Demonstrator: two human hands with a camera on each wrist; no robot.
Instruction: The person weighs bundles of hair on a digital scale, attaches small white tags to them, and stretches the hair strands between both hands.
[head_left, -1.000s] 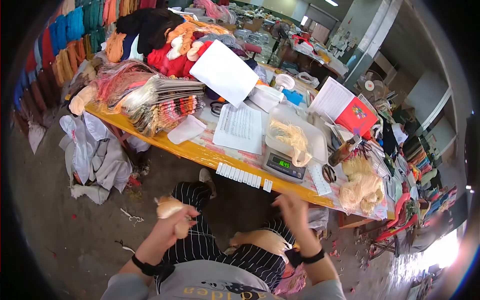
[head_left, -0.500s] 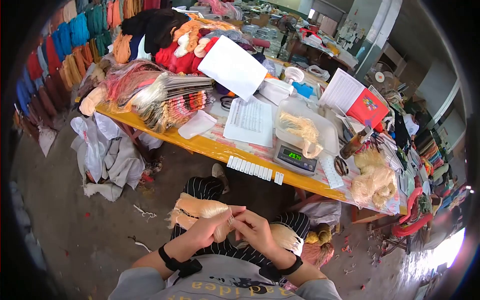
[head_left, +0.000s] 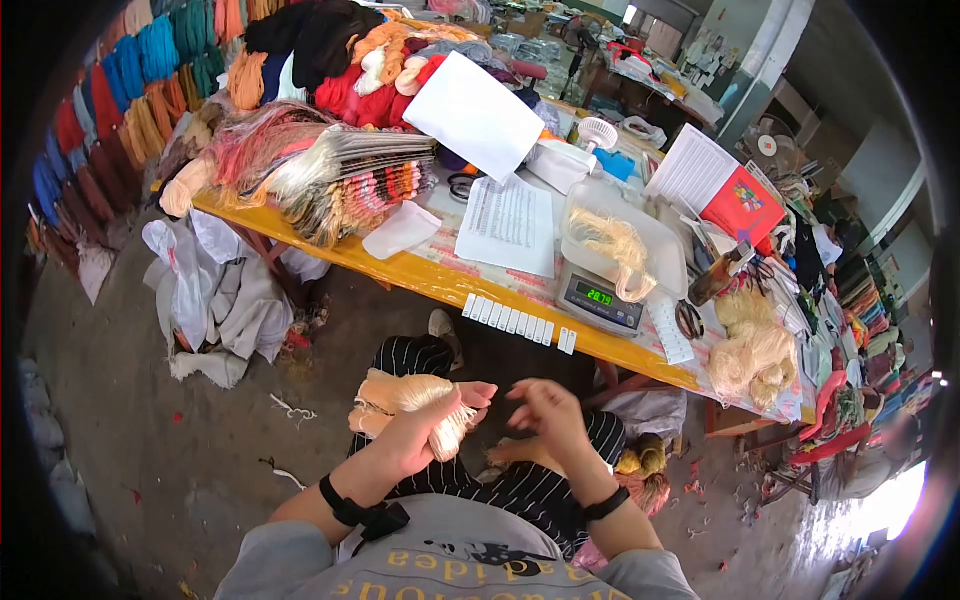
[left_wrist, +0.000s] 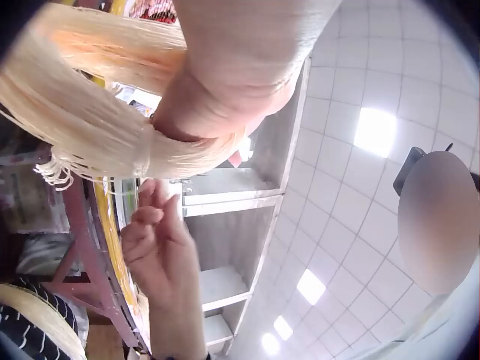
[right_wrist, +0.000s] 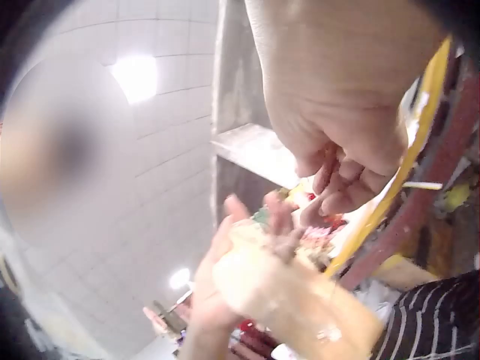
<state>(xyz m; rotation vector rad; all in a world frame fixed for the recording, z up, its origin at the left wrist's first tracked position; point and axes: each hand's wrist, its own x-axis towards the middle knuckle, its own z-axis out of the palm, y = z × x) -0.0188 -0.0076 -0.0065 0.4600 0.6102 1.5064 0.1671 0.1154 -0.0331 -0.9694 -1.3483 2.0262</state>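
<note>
My left hand (head_left: pixel 415 435) holds a cream skein (head_left: pixel 418 390) above my striped trousers. In the left wrist view the skein (left_wrist: pixel 82 112) loops beneath the left hand (left_wrist: pixel 232 82), with a tied band and loose thread ends. The right hand (head_left: pixel 555 415) is raised just to the right of it, apart from the skein, its fingers loosely bent. The right wrist view has those bent fingers near the right hand (right_wrist: pixel 337 120), no yarn visible in them, and the blurred skein (right_wrist: pixel 262 289) against the left palm. Another pale skein (head_left: pixel 530 452) lies across my lap.
Beyond my knees is the yellow table edge (head_left: pixel 430 268). A scale (head_left: pixel 600 300) carries a plastic tub (head_left: pixel 665 255) with yarn. Printed sheets (head_left: pixel 505 225), white tags (head_left: pixel 508 321), yarn piles and a cream bundle (head_left: pixel 750 355) lie on the table. Thread scraps dot the floor.
My hands came together at the skein half a second ago; now the right hand has drawn away to the right. The left still holds the skein. The scale's reading has changed.
</note>
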